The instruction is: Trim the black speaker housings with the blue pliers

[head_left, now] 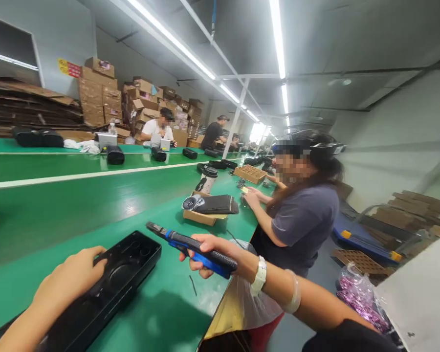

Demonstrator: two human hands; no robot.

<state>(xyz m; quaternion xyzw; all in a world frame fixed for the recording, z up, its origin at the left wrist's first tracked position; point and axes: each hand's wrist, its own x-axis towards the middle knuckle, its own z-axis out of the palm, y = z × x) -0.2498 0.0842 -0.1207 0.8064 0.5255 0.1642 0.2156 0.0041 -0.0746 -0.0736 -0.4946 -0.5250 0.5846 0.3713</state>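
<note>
Item 1: left hand (71, 281), lower left of the view, lay palm down with fingers curled over the top edge of a long black plastic housing (110, 288). The housing rested flat on the green table (58, 215), its open moulded side facing up, one end reaching toward the table's middle.

Item 2: right hand (209, 254), just right of the housing, was closed in a full fist round the grip of a blue-and-black screwdriver (192, 247). The tool was held above the table, its tip pointing left over the housing's far end, apart from it. A white watch (259, 276) sat on that wrist.

Item 3: a small cardboard box (201, 215), farther along the table, carried a black speaker part (214, 204).

Item 4: a co-worker in a grey shirt (304, 215) stood at the table's right edge, hands on the surface.

Item 5: stacked cartons (99, 90) stood at far left rear.
</note>
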